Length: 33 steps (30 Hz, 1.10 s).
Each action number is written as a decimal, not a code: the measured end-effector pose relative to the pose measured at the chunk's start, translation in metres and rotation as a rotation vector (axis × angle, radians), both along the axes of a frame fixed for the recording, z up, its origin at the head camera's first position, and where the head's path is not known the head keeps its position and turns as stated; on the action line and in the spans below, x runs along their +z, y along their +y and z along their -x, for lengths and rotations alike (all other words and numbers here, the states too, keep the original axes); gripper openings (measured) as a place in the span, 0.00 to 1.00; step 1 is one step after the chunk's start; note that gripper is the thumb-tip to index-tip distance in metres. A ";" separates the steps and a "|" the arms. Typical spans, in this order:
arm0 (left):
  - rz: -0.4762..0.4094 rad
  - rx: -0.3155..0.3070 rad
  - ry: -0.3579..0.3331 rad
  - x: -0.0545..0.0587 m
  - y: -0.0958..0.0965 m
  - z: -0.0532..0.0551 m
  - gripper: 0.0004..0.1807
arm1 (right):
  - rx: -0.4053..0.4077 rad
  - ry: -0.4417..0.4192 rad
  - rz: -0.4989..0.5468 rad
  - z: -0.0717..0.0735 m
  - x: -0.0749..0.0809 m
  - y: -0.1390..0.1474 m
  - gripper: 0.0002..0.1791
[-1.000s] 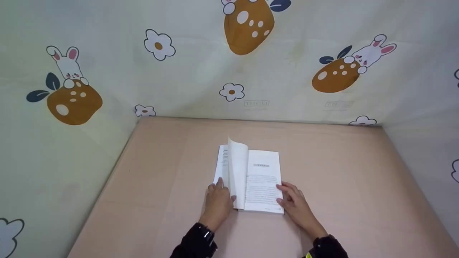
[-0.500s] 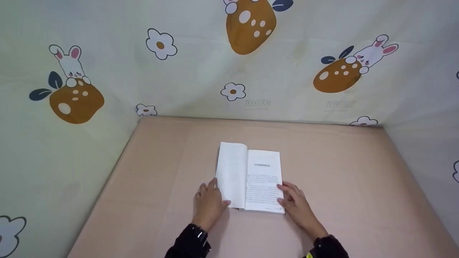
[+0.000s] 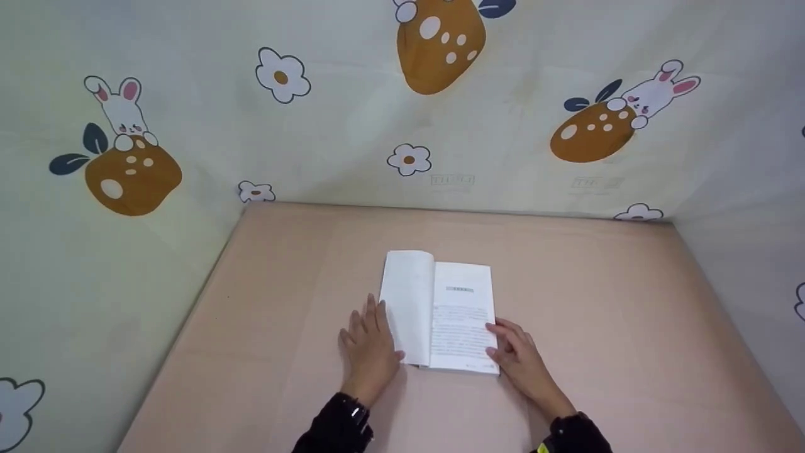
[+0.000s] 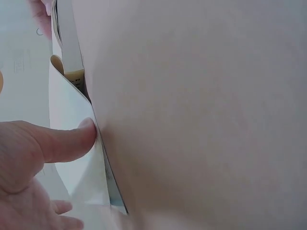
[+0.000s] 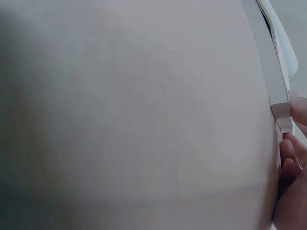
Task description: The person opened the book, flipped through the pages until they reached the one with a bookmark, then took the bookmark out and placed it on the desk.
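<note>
The left hand (image 3: 371,352) lies along the outer edge of an open book (image 3: 462,340), its fingers fairly straight and spread a little apart. Its thumb (image 4: 72,143) rests on the lower part of the left page (image 3: 407,308), near the bottom edge. The right hand (image 3: 521,365) holds the opposite side of the book by its edge, thumb and forefinger on the margin of the right page (image 3: 462,327) and the other fingers curled at the side; how far these reach beneath the book is hard to say from the right wrist view.

The book lies on the tabletop (image 3: 283,302) between the two hands, its lower edge towards the person. The left page looks plain white and bends in a rounded curve at the spine. The right page lies flat, with a grey heading (image 3: 460,289) above a block of small print.

Dark, shiny sleeves (image 3: 336,425) cover both wrists, and a bit of yellow (image 3: 542,448) shows by the right one. The tabletop is a pale pinkish tan. Around it rises pale patterned sheeting (image 3: 352,119), printed with white rabbits (image 3: 124,113), brown spotted fruit (image 3: 133,179) and outlined flowers (image 3: 283,75).
</note>
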<state>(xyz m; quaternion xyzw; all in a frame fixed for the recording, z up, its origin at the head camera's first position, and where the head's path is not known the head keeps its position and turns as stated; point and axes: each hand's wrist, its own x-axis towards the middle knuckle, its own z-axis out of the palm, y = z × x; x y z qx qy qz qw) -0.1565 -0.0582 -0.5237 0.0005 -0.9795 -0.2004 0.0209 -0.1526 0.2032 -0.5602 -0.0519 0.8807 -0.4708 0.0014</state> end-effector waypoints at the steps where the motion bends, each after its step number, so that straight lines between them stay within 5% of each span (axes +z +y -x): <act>1: 0.000 -0.008 0.002 0.000 0.001 0.001 0.51 | -0.002 -0.001 -0.002 0.000 0.000 0.000 0.21; 16: 0.072 -0.326 0.042 0.002 0.016 -0.001 0.47 | -0.005 0.001 -0.032 0.001 -0.001 0.002 0.22; 22: 0.074 -0.368 -0.045 0.003 0.019 0.000 0.42 | -0.007 -0.001 -0.014 0.000 0.000 0.001 0.22; 33: 0.030 -0.378 -0.059 0.002 0.023 -0.003 0.38 | -0.008 -0.030 0.001 0.000 0.001 -0.001 0.21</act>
